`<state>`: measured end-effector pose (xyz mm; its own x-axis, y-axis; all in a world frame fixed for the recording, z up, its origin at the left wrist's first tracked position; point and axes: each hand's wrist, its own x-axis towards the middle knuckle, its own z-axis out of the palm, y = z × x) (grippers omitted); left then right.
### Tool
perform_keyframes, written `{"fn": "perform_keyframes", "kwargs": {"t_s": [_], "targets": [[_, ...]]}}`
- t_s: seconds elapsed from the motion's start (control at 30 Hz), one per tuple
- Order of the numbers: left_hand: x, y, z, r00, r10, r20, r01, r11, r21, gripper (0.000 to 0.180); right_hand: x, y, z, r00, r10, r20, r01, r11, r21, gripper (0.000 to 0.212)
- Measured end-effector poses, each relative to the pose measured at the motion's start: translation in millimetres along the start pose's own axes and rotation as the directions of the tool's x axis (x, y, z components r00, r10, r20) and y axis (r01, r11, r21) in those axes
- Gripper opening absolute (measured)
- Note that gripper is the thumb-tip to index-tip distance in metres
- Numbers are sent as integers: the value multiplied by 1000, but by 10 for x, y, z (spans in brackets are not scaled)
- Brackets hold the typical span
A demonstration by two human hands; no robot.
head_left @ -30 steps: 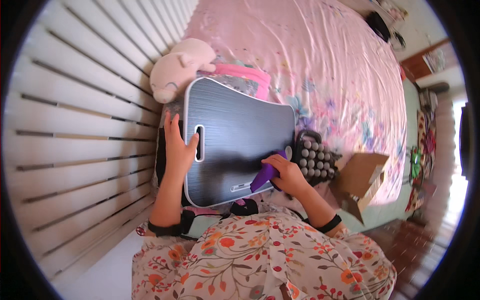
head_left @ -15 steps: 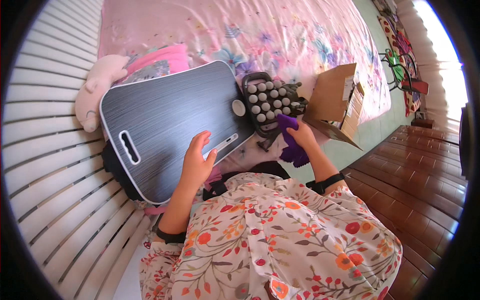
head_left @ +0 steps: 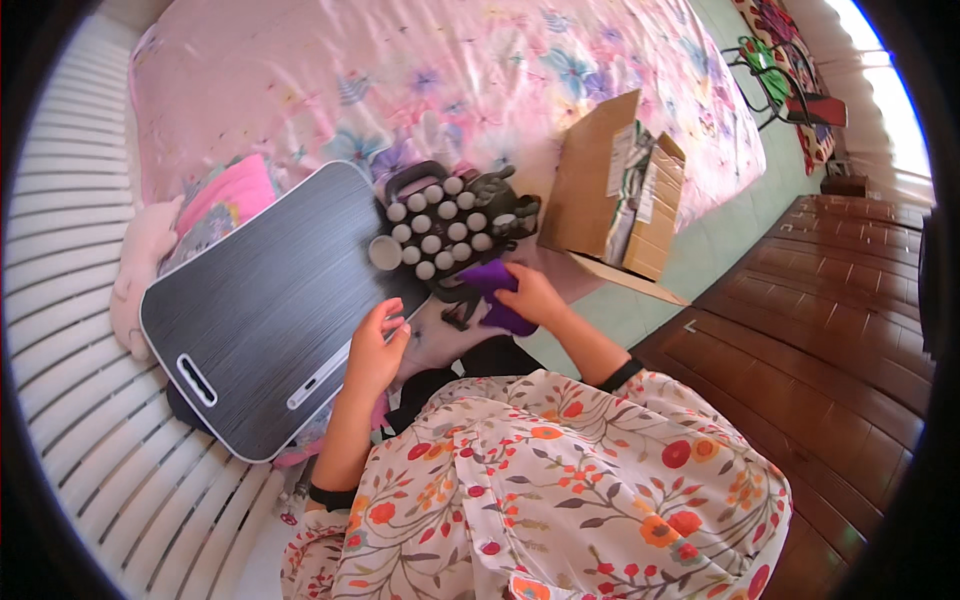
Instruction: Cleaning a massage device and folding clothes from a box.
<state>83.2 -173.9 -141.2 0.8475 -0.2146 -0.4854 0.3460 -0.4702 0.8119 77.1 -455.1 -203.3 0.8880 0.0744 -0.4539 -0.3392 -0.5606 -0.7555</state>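
A purple cloth (head_left: 497, 293) hangs from my right hand (head_left: 532, 297), its fingers closed on it. My left hand (head_left: 374, 350) holds nothing, its fingers apart and slightly bent, by the near right edge of a dark wood-grain lap table top (head_left: 262, 305) with a pale rim and slots. Just beyond the cloth lies a black device (head_left: 430, 232) with a loop handle and several round grey knobs. A grey disc (head_left: 384, 253) sits at the board's right corner. Dark, lumpy items (head_left: 500, 205) adjoin the device; their kind is unclear.
An open cardboard box (head_left: 590, 185) stands right of the device. Around these things spreads a floral pink bedsheet (head_left: 300, 90). White slats (head_left: 75, 350) line the left, with a pink plush toy (head_left: 140, 265) beside them. Brown wooden panels (head_left: 800, 370) and a chair (head_left: 775, 85) are on the right.
The view has shifted, so the bed things sit further left in the picture. My right hand, still gripping the purple cloth, has come closer to the knobbed device and my left hand.
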Motion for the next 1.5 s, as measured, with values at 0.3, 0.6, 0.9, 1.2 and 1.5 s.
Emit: {"fn": "perform_keyframes", "kwargs": {"t_s": [0.3,0.6,0.9,1.2,1.5], "targets": [[467,590,870,966,96,238,-96,995,-14,46,-685,-204,-1380,722,121,-681,173,922,346,24],[303,1178,1362,762,263,592,-134,958,-254,64,-1100,-663,-918,943,-103,-316,287,728,622,39],[741,813,1548,957,237,-164,-222,969,109,41,-1010,590,-2228,936,63,-347,-37,996,82,24],[1052,941,2342,833,58,-550,54,981,185,78,-7,1566,-2334,936,-248,249,344,791,-506,24],[649,1802,3558,929,347,-132,-275,883,381,35,-479,1483,-3176,976,-131,173,215,697,-684,25]]}}
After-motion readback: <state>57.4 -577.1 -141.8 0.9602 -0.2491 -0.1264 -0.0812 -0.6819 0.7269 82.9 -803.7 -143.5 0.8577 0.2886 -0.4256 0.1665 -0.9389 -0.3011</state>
